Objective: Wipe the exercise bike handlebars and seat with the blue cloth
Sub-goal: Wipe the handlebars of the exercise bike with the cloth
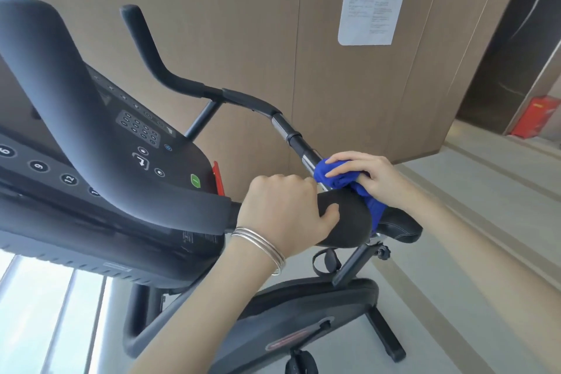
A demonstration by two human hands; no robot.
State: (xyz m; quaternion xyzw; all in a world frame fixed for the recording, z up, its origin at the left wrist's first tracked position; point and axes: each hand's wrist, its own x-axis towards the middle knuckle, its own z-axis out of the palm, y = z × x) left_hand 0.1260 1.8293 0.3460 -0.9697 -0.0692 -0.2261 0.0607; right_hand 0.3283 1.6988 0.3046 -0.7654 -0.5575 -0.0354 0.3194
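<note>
Fingers point(349, 165) of my right hand point(373, 176) wrap blue cloth point(334, 182) round chrome handlebar point(306, 155), squeezing for full-contact wipe; left hand point(282, 212) clamps padded grip point(349, 218), likely to steady bike point(303, 313).

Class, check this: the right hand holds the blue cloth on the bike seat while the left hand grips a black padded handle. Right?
No. The head view shows the right hand holding the blue cloth against the handlebar, not on the seat; the left hand does grip the black padded handle.

Blue cloth point(343, 177), black handlebars point(188, 85) and seat point(397, 225) (pale stitching), green console button point(195, 181), red box point(534, 120), silver bangles point(261, 241).
</note>
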